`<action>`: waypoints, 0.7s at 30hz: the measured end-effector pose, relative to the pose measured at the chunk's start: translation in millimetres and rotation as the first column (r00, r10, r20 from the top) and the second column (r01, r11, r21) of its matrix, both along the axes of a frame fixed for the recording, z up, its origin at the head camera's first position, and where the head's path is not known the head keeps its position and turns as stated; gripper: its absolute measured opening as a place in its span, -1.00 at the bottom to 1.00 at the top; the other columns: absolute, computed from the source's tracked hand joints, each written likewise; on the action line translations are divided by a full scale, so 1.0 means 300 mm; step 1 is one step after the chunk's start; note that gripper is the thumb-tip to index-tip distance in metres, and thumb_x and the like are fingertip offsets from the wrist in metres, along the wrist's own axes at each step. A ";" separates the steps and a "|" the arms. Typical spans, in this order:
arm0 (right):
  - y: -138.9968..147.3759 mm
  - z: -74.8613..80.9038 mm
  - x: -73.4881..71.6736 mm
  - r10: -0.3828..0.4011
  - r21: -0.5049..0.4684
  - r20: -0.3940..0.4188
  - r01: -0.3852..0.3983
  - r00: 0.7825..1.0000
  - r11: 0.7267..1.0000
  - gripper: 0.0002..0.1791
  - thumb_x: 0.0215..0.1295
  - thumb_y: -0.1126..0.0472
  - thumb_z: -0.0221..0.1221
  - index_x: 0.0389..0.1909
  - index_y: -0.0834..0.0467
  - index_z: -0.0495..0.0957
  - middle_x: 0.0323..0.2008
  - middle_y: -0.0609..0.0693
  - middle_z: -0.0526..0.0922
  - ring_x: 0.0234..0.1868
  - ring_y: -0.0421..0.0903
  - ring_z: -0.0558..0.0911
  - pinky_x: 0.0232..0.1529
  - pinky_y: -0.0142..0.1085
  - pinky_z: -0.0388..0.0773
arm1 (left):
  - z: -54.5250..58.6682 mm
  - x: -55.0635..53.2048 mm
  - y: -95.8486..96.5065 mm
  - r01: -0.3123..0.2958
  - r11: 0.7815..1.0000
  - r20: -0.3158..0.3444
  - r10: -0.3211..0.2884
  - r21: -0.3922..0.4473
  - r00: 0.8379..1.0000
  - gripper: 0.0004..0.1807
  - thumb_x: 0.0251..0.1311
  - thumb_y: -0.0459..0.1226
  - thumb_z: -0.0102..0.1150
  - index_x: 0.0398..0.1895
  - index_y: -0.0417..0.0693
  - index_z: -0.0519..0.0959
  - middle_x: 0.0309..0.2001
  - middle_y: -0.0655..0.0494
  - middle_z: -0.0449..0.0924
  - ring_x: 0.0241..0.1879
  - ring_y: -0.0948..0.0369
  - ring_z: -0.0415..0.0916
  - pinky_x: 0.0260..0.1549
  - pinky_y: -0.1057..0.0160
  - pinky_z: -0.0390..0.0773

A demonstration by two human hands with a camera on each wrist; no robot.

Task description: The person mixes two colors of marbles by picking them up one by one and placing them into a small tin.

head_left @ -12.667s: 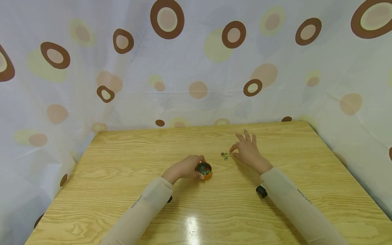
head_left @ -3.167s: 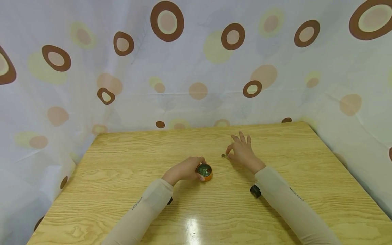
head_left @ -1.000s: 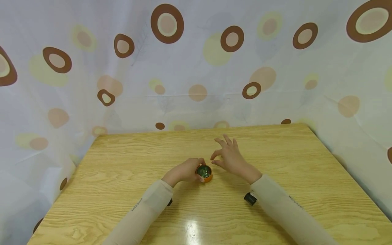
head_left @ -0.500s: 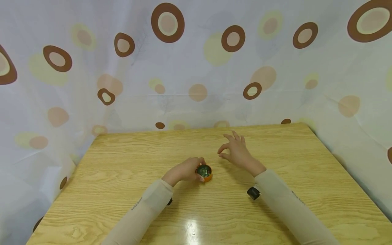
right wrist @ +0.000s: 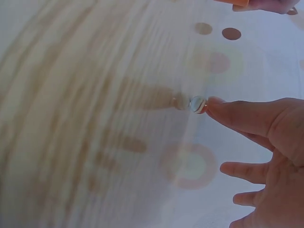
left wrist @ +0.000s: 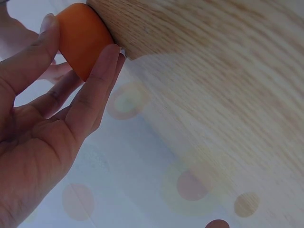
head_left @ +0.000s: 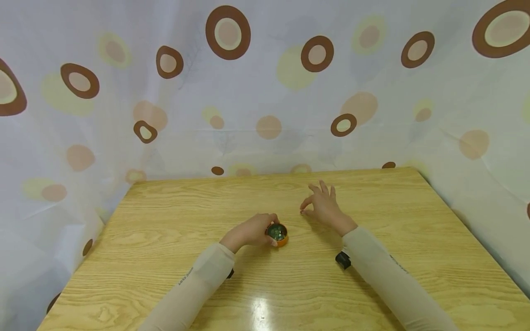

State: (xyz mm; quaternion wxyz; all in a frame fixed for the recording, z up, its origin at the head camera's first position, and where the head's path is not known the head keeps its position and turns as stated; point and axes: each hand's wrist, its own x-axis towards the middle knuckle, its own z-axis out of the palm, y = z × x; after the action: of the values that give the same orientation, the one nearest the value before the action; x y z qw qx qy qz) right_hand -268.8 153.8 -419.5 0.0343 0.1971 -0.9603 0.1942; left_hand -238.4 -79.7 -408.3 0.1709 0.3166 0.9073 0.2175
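My left hand [head_left: 253,231] curls its thumb and fingers round a small orange cup [head_left: 283,242], dark inside. Several shiny greenish glass marbles [head_left: 276,231] lie at its bottom. In the left wrist view the cup's orange wall [left wrist: 83,38] sits between thumb and fingers, its contents hidden. To the cup's right, my right hand [head_left: 327,209] pinches one clear glass marble [right wrist: 197,104] with a reddish streak between thumb and index fingertip, close over the table. Its other fingers are spread out.
The glossy wood-grain table [head_left: 198,207] reflects the hand and marble in the right wrist view. A white curtain [head_left: 248,92] with brown and yellow circles hangs behind it and along both sides.
Marbles on the table have gone from several to two, then to the one now in my right hand. That hand moved back rightward from near the cup; the left hand kept its grip.
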 end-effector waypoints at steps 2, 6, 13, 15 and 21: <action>0.001 -0.007 -0.001 -0.002 0.009 0.006 0.002 1.000 1.000 -0.91 0.10 0.23 0.38 -0.36 0.12 0.74 0.30 0.43 0.26 0.39 0.48 -0.07 0.21 0.44 -0.25 | -0.003 0.001 0.000 -0.003 1.000 0.006 0.003 -0.002 1.000 -0.51 0.08 -0.25 0.40 0.05 -0.18 0.45 -0.12 -0.03 0.55 -0.18 0.14 0.50 -0.15 0.21 0.51; 0.005 -0.016 -0.001 -0.003 0.020 0.010 0.003 1.000 1.000 -0.93 0.08 0.22 0.39 -0.39 0.10 0.74 0.29 0.42 0.27 0.39 0.48 -0.08 0.21 0.44 -0.26 | -0.005 0.003 -0.001 -0.009 1.000 0.013 0.009 -0.008 1.000 -0.52 0.09 -0.24 0.39 0.06 -0.15 0.46 -0.11 -0.02 0.55 -0.17 0.15 0.49 -0.15 0.23 0.50; 0.003 -0.016 0.002 -0.005 0.028 0.015 0.005 1.000 1.000 -0.93 0.08 0.20 0.40 -0.40 0.08 0.74 0.30 0.41 0.27 0.39 0.47 -0.08 0.22 0.43 -0.26 | 0.000 0.010 0.000 -0.013 1.000 0.014 0.013 -0.011 1.000 -0.50 0.08 -0.25 0.40 0.06 -0.17 0.45 -0.09 -0.04 0.55 -0.14 0.12 0.50 -0.14 0.22 0.51; 0.002 -0.017 0.001 -0.007 0.028 0.018 0.007 1.000 1.000 -0.93 0.08 0.20 0.40 -0.40 0.08 0.74 0.30 0.41 0.27 0.40 0.46 -0.08 0.22 0.43 -0.27 | 0.002 0.011 0.000 -0.014 1.000 0.015 0.014 -0.012 1.000 -0.50 0.08 -0.25 0.40 0.06 -0.17 0.45 -0.09 -0.04 0.55 -0.14 0.11 0.50 -0.14 0.22 0.51; 0.002 -0.020 0.003 -0.005 0.029 0.013 0.005 1.000 1.000 -0.92 0.08 0.18 0.40 -0.41 0.09 0.73 0.31 0.40 0.27 0.40 0.46 -0.09 0.22 0.43 -0.27 | 0.000 0.011 0.001 -0.015 1.000 0.018 0.015 -0.009 1.000 -0.51 0.09 -0.25 0.40 0.06 -0.17 0.46 -0.09 -0.04 0.55 -0.14 0.11 0.50 -0.13 0.21 0.51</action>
State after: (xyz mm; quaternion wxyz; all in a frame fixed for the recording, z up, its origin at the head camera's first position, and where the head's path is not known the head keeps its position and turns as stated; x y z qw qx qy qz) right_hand -268.0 154.5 -425.4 0.0259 0.1940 -0.9637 0.1816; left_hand -235.1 -79.3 -408.3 0.1788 0.3071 0.9091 0.2175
